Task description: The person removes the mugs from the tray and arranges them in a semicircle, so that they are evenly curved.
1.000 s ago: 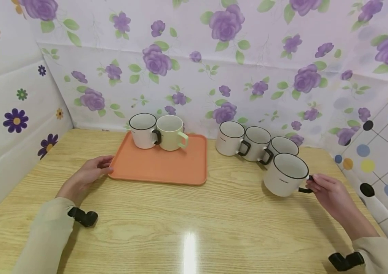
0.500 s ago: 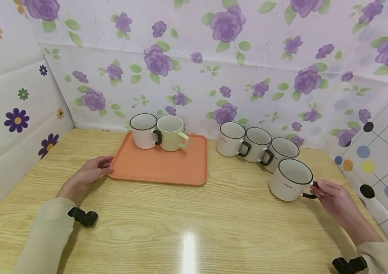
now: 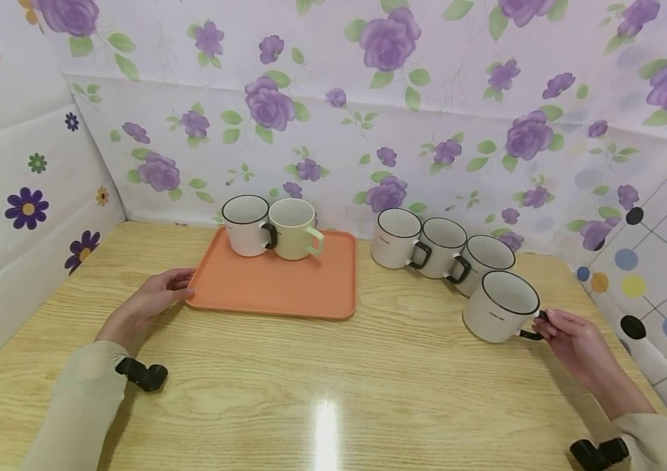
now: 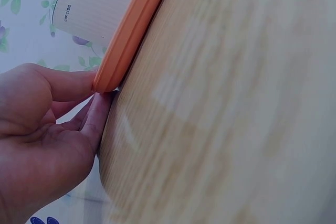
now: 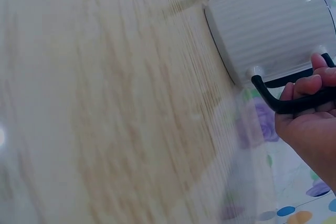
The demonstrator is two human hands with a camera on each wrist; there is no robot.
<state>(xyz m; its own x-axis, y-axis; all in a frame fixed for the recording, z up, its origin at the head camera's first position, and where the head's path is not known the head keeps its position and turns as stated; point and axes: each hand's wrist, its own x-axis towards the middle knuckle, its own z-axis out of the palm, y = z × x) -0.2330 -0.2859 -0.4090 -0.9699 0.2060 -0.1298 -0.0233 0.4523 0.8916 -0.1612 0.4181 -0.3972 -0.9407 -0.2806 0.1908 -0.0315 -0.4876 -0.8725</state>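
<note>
Right grip (image 3: pixel 571 337) clasping the black handle (image 5: pixel 283 100) of a white mug (image 3: pixel 501 307), fingers curled around it, as seen plainly in the right wrist view. Mug standing upright on the wooden worktop (image 3: pixel 321 386), near the right edge, mouth open upward, black line along the rim. Just behind it, three more white mugs in a row: the nearest one (image 3: pixel 486 256) almost touching the held mug, then the middle one (image 3: pixel 442 247), then the far one (image 3: pixel 395 237), each with a black handle turned to the right. Left grip (image 3: pixel 147 304) resting on the worktop at the near left corner of an orange tray (image 3: pixel 277 288), thumb on top of the rim and fingers under it, pinching the edge, as shown in the left wrist view. Tray lying flat on the worktop, well apart from the held mug. On the far part of the tray, two mugs side by side and touching: a white one with black handle (image 3: pixel 246 224) on the left, a pale green one (image 3: pixel 294 229) on the right. Behind everything, a wall cover with purple flowers (image 3: pixel 389 42). Light sleeve (image 3: pixel 74 412) on the left arm, with a small black device (image 3: pixel 143 374) at the wrist.
</note>
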